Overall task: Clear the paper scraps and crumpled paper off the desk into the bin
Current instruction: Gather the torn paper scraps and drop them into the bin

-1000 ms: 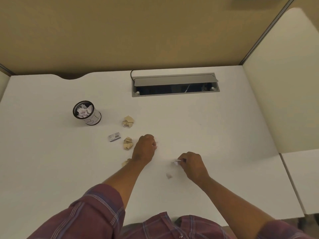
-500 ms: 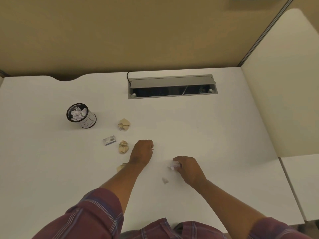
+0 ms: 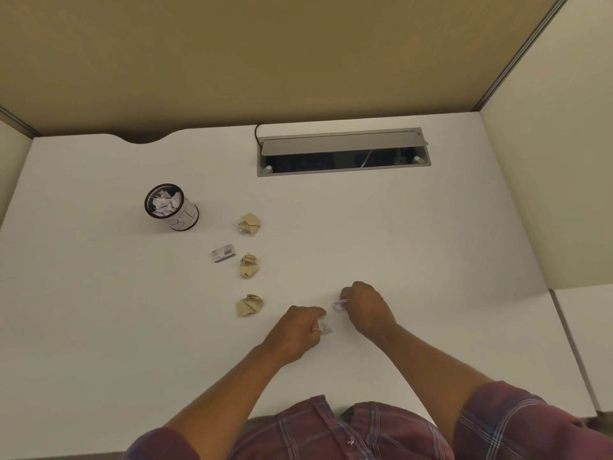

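A small round bin with white scraps inside stands on the white desk at the left. Three tan crumpled paper balls lie to its right: one far, one in the middle, one near. My left hand is closed, its fingertips pinching a small white scrap on the desk. Just right of it, my right hand is closed around white paper scraps that stick out by the thumb.
A small printed box lies between the bin and the middle ball. A grey cable hatch is open at the back of the desk. Tan partition walls close the back; a white panel and adjoining desk are on the right.
My left hand has moved back toward me and right, onto the small white scrap, uncovering the nearest tan ball. My right hand has stayed closed on its scraps.
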Demonstrator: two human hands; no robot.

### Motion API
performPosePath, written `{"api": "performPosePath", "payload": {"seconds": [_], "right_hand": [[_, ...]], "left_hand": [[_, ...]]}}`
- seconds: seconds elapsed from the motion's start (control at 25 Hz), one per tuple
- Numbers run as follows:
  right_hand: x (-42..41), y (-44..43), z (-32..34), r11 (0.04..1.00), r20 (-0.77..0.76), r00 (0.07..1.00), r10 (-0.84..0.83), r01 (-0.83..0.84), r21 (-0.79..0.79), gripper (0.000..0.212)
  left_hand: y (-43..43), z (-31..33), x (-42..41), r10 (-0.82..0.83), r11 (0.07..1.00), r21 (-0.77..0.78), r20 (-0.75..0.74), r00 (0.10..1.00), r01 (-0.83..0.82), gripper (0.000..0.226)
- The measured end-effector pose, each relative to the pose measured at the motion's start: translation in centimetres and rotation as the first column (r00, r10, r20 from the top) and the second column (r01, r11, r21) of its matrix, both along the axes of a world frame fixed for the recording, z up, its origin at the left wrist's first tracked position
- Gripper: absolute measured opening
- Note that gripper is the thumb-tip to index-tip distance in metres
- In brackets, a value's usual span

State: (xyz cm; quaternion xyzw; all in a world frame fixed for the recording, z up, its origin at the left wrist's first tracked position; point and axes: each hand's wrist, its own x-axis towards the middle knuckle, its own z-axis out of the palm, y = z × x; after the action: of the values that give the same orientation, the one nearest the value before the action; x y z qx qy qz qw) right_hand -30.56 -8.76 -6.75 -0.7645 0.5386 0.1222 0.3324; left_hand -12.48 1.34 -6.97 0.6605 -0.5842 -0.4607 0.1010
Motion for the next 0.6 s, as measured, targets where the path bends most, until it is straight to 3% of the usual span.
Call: {"api": "performPosePath", "payload": {"seconds": [0.2, 0.4, 0.6], "right_hand": [[-0.8, 0.1, 0.0, 0.995, 0.035, 0.994, -0.103, 0.103, 0.009, 0.018], [-1.9, 1.0, 0.4, 0.989, 0.066, 0.987, -0.146, 0.147, -0.016, 0.017], [-2.0, 1.9, 0.9, 0.968, 0.186, 0.95, -0.251, 0.252, 0.019, 0.005]], "left_hand": [[1.2, 0.0, -1.2, -0.044, 0.999, 0.017, 0.049, 0.998, 0.043, 0.047], [0.8, 0.0, -2.2, -0.033, 0.999, 0.032, 0.102, 0.994, 0.03, 0.025], [2.4, 0.1, -0.9, 0.166, 0.986, 0.002, 0.064, 0.984, -0.166, 0.02]]}}
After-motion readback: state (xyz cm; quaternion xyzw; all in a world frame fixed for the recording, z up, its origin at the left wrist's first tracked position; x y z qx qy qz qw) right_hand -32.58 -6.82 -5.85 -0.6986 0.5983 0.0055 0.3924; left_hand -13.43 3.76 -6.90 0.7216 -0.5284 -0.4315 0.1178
